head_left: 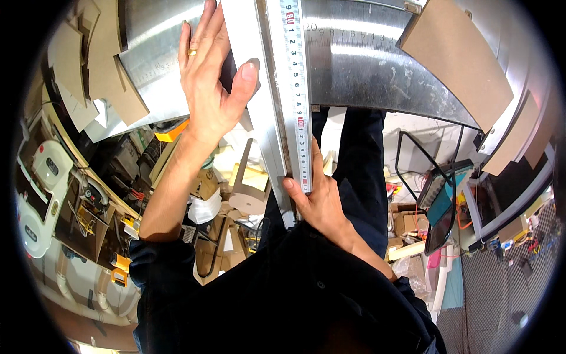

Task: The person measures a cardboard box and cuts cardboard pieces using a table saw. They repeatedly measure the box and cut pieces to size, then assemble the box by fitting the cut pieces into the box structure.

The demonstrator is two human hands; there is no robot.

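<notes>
A long pale metal rail [257, 97] with a white measuring scale [299, 88] along its right side runs from the top of the view toward my body. It lies across a shiny metal table [359, 74] and juts past its near edge. My left hand [215, 82] is open at the rail's left side, fingers stretched forward and thumb against the rail. A gold-coloured ring is on one finger. At the near end, my right hand [321, 203] grips the scale's end, thumb on top and fingers along the right side; their undersides are hidden.
Brown board pieces lie on the table at the left [115, 65] and right [463, 62]. Below the near edge are a black-framed chair [439, 194], cardboard boxes [410, 223] and a brown roll [247, 197]. White-and-green machine parts [44, 194] stand far left.
</notes>
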